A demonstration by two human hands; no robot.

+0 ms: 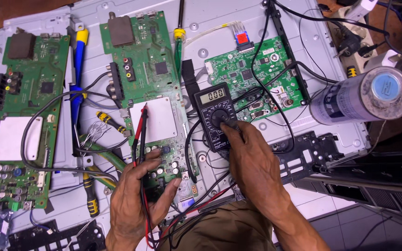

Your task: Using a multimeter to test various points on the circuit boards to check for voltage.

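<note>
A black digital multimeter (215,114) lies on a grey metal back panel (219,28). My right hand (250,155) rests over its lower part, fingertips on the round dial. My left hand (136,195) grips a red and a black test probe (141,128) together, pressing on the lower end of a long green circuit board (147,69) with a white square pad. Red and black leads run from under my left hand toward the meter.
A second green board (22,116) lies at the left, a smaller one (252,74) right of the meter. Yellow-and-blue handled tools (79,60) lie between the boards. A dusty spray can (364,95) lies at the right, with a black plastic bracket (312,153) below it.
</note>
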